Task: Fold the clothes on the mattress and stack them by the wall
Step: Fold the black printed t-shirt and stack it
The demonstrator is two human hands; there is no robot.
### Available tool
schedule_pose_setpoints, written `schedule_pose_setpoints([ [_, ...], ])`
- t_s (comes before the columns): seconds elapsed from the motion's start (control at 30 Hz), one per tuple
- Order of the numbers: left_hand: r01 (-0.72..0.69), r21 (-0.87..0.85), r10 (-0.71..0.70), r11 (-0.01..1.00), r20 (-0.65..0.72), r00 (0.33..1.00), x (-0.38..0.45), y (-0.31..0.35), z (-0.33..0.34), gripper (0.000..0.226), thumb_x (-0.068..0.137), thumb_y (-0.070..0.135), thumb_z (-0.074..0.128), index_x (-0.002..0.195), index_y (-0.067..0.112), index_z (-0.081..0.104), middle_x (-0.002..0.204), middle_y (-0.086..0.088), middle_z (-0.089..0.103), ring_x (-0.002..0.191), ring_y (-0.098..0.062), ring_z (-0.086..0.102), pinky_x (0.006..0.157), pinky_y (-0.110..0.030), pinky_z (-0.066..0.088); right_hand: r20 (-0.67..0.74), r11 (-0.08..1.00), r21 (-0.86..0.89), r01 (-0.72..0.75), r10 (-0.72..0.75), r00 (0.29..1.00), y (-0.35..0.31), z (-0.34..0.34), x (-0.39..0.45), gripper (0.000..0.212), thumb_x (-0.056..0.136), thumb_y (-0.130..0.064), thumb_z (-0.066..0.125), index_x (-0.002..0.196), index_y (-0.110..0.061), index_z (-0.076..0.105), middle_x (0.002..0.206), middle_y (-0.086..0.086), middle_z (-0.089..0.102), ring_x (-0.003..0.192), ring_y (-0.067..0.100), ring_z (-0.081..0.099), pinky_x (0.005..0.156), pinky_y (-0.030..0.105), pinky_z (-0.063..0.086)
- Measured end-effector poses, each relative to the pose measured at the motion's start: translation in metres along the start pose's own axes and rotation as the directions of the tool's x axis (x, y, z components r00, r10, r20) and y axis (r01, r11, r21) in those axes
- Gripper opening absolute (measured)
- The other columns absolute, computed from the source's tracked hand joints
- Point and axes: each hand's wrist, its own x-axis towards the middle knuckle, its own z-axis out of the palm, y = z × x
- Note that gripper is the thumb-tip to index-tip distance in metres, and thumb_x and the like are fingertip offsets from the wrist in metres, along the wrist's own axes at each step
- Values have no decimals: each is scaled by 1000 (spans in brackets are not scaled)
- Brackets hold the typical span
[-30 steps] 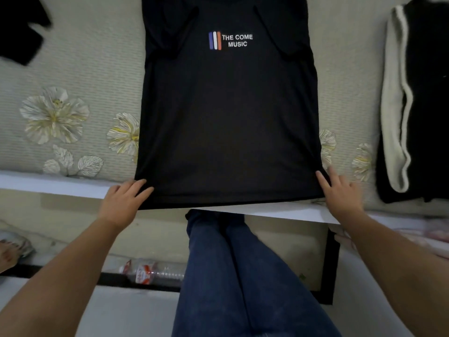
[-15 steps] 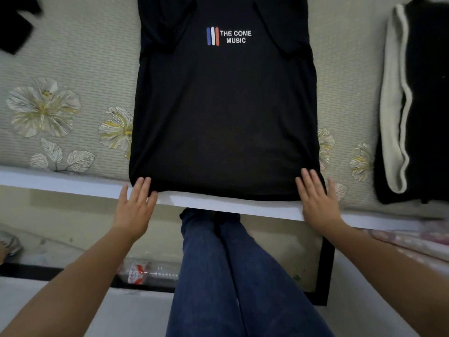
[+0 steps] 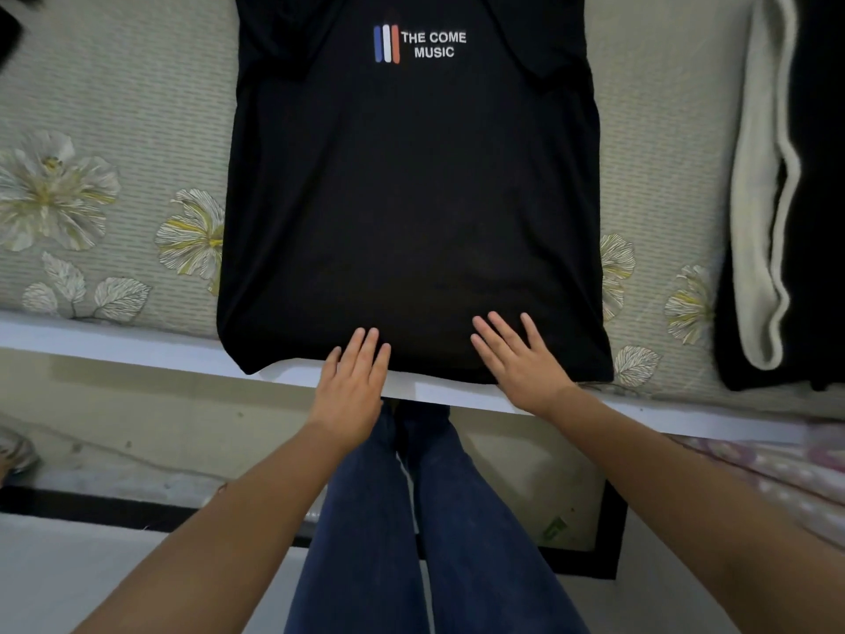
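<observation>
- The mattress [image 3: 114,107], grey-green with pale printed flowers, fills the upper half of the view, and its white front edge runs across from nine o'clock to three o'clock.
- Dead centre lies the black T-shirt [image 3: 411,199], flat on the mattress with its white chest print up at twelve o'clock and its hem reaching the near edge at six. The sleeves look to be turned in already, though black on black makes those folds hard to read.
- Over at three o'clock sits a black garment with a cream trim [image 3: 768,199], looking roughly folded; a scrap of dark cloth [image 3: 9,34] pokes in at ten o'clock.
- My read on progress: this shirt is narrowed but not yet folded across its length, nothing is stacked in view, and the wall is out of frame, so plenty remains.
- Below the bed edge there is bare pale floor and a dark frame along it.
- Left hand [image 3: 352,382] lies flat and spread on the hem, gripping nothing.
- Right hand [image 3: 516,359], just beside it, is likewise palm-down and loose, pressing the cloth smooth.
</observation>
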Motion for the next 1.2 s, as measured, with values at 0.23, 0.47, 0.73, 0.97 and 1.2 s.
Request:
schedule_pose_setpoints([
  [0.23, 199, -231, -217, 952, -58, 974, 20, 35, 0, 83, 89, 55, 38, 147, 10, 0, 155, -10, -8, 142, -26, -11, 112, -49, -6, -38, 901, 434, 3, 15, 999, 11, -44, -17, 61, 93, -9, 40, 146, -9, 10, 155, 3, 13, 142, 11, 12, 114, 23, 1],
  [0.47, 198, -505, -358, 840, -242, 902, 37, 18, -12, 61, 85, 1, 47, 142, 16, 31, 153, -1, 21, 142, -15, 10, 112, -36, 0, -198, 937, 345, -43, 118, 973, 23, -51, -27, 51, 74, 15, 45, 125, 9, 49, 125, 28, 54, 112, 30, 59, 90, 28, 47],
  [0.73, 292, -413, -419, 863, -261, 870, 9, -78, -9, 65, 79, -13, 46, 140, 6, 33, 149, -13, 27, 141, -26, 17, 112, -39, 7, -99, 858, 432, -277, 350, 931, 46, -36, -14, 56, 83, 6, 43, 138, -7, 39, 149, 13, 28, 141, 25, 20, 111, 30, 18],
  [0.97, 143, -314, -155, 939, -13, 988, -14, -92, -13, 74, 80, -19, 36, 145, 8, 14, 155, -11, 9, 143, -20, 5, 113, -25, 4, 146, 826, 487, -284, 243, 959, 49, -41, -35, 69, 83, 13, 36, 143, -21, 30, 154, -2, 19, 141, 14, 18, 107, 20, 17],
  [1.2, -22, -79, 45, 997, 304, 952, -59, -102, -9, 68, 87, -12, 29, 147, 16, 10, 155, -5, 12, 141, -20, 17, 111, -26, 18, 406, 785, 476, -396, 204, 891, -2, -31, -80, 60, 85, 10, 32, 137, -21, 42, 147, 1, 36, 133, 20, 35, 105, 22, 28],
])
